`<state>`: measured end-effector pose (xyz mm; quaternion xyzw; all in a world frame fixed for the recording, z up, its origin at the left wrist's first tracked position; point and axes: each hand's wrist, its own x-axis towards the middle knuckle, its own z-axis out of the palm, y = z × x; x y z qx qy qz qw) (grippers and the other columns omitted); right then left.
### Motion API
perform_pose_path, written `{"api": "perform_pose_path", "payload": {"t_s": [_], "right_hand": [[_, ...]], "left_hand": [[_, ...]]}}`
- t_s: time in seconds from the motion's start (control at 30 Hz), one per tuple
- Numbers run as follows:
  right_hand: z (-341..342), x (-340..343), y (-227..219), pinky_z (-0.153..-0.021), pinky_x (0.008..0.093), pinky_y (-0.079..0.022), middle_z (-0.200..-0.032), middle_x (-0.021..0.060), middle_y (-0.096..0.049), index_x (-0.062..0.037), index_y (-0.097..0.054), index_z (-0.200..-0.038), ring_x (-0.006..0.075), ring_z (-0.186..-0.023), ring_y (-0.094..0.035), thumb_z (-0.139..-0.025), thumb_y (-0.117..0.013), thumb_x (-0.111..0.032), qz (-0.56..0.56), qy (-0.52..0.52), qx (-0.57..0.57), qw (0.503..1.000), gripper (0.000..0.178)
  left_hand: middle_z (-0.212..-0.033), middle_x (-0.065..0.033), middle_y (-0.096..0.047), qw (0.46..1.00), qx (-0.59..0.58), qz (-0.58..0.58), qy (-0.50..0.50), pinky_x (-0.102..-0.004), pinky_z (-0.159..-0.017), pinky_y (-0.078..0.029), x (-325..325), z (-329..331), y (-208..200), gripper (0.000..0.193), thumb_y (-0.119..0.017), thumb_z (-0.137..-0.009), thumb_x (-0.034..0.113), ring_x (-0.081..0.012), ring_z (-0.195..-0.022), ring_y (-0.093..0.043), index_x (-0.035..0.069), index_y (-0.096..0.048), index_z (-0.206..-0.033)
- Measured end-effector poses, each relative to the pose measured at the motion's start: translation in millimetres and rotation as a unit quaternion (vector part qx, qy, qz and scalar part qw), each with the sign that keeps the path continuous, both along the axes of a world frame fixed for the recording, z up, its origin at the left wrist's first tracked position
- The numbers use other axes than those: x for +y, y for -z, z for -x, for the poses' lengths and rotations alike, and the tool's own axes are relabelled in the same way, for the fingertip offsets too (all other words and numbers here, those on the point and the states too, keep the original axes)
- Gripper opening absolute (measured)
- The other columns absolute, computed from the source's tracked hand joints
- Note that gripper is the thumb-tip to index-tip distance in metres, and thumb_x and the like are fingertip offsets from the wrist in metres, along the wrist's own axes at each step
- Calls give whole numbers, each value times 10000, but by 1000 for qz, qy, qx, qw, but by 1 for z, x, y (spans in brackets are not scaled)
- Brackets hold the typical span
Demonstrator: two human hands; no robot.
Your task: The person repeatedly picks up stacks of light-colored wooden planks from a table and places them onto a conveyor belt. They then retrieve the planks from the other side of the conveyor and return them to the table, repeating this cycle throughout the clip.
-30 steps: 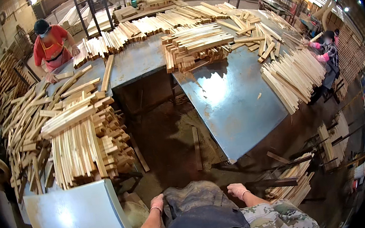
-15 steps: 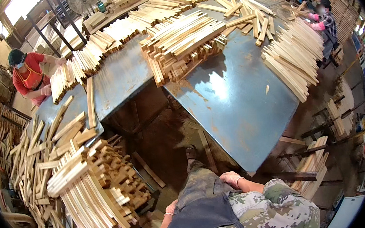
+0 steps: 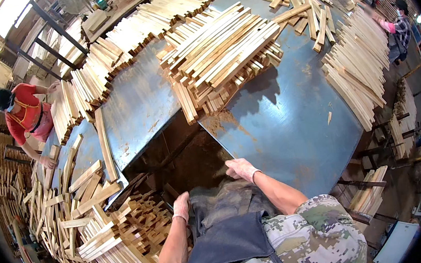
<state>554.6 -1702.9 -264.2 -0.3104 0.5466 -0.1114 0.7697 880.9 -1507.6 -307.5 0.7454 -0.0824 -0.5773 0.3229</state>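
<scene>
A person in a camouflage shirt stands at a blue metal table, both gloved hands low in the frame. The left hand grips the edge of a dark apron, fingers closed on the cloth. The right hand rests half-curled at the table's near edge, holding nothing. No wood is in hand. A large stack of wooden slats lies at upper centre, well apart from the hands, seemingly unsorted. More slats fan out at right. A worker in red bends at far left in a crowded workshop.
</scene>
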Motion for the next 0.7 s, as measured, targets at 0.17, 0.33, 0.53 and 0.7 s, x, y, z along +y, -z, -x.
{"api": "perform_pose_path", "payload": {"t_s": [0.17, 0.33, 0.53, 0.7], "right_hand": [[-68, -74, -25, -528, 264, -378, -778, -24, -536, -132, -597, -1150, 86, -610, -474, -1097, -665, -234, -95, 120, -126, 980, 134], [-107, -140, 3, -481, 267, -339, -743, -21, -510, -104, -609, -1070, 83, -549, -443, -1093, -670, -223, -50, 141, -9, 989, 135], [-136, -206, -16, -667, 389, -589, -864, 168, -769, 14, -775, -946, 236, -726, -744, -889, -831, -507, -5, 58, 311, 949, 526], [-148, -219, -9, -970, 445, -578, -1123, 272, -784, 35, -789, -1101, 399, -1116, -754, -879, -740, -665, 51, 19, 412, 910, 736]], "left_hand": [[-825, 58, -597, 992, 103, 69, -39, -283, -589, -370, -156, -8, -41, 172, -690, -1012, 301, -105, -660, -510, 182, -611, -916], [-1036, 34, -682, 993, 62, 98, 20, -279, -689, -459, -295, -19, -40, 516, -737, -1010, 345, -95, -790, -580, 114, -623, -1457], [-1707, -230, -421, 979, 11, 89, 186, -393, -1281, -332, -421, -33, 2, 958, -766, -973, 385, -348, -1577, -416, -4, -283, -1703], [-1477, -174, -629, 961, -29, 133, 242, -369, -969, -546, -455, -30, 9, 913, -782, -932, 153, -279, -1212, -655, 128, -276, -1691]]}}
